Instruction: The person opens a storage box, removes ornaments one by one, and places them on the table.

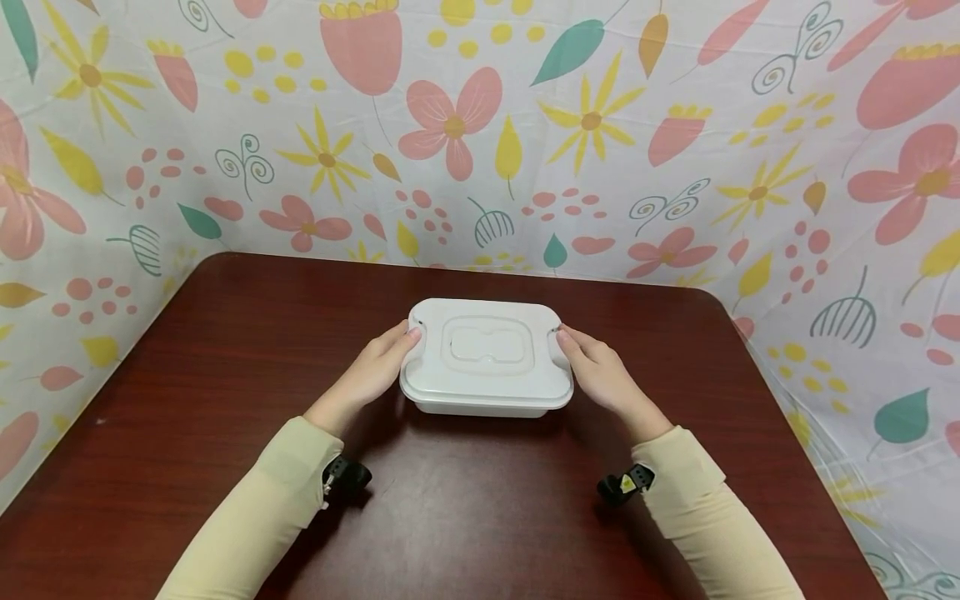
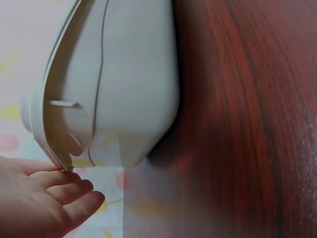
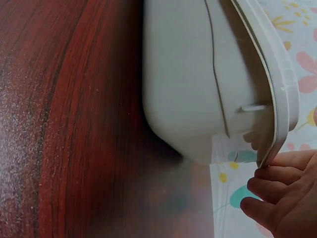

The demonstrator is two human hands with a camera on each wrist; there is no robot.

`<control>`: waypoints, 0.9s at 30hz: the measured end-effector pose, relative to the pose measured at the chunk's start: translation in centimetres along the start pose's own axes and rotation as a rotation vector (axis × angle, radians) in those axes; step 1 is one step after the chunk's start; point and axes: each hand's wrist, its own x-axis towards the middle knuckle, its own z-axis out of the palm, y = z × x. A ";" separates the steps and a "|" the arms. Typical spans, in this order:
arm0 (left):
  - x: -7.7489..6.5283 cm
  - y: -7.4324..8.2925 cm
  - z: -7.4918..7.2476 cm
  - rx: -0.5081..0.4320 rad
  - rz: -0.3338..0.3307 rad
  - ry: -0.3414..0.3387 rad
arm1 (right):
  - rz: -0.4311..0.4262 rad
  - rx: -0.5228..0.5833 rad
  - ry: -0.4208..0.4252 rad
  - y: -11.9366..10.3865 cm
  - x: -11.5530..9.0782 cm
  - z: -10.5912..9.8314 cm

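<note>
A white lidded plastic box (image 1: 480, 410) sits on the dark red-brown table, roughly centred in the head view. Its pale lid (image 1: 487, 383) covers it and has a raised panel in the middle with notches at both short sides. At the lid's left end, my left hand (image 1: 372, 367) pinches the edge, thumb on top. My right hand (image 1: 602, 373) grips the opposite edge likewise. In the left wrist view, the fingers (image 2: 74, 191) reach under the lid's overhanging rim. The right wrist view has the fingers (image 3: 267, 191) at the rim too. The box's inside is hidden.
The wooden table (image 1: 225, 375) extends around the box on all sides. A white cloth (image 1: 450, 208) printed with flowers and leaves hangs behind the table and along both sides. Each wrist wears a small black strap device, the left one (image 1: 345, 477) and the right one (image 1: 625, 485).
</note>
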 end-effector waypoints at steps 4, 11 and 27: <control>-0.1 0.4 0.1 -0.024 -0.016 -0.008 | -0.009 -0.031 0.012 -0.2 -0.1 0.0; -0.5 1.7 0.0 -0.038 -0.005 0.013 | -0.033 -0.043 0.053 -1.3 -0.4 -0.6; -3.0 6.1 -2.3 -0.153 0.139 0.117 | -0.064 0.174 0.224 -6.2 -2.5 -3.7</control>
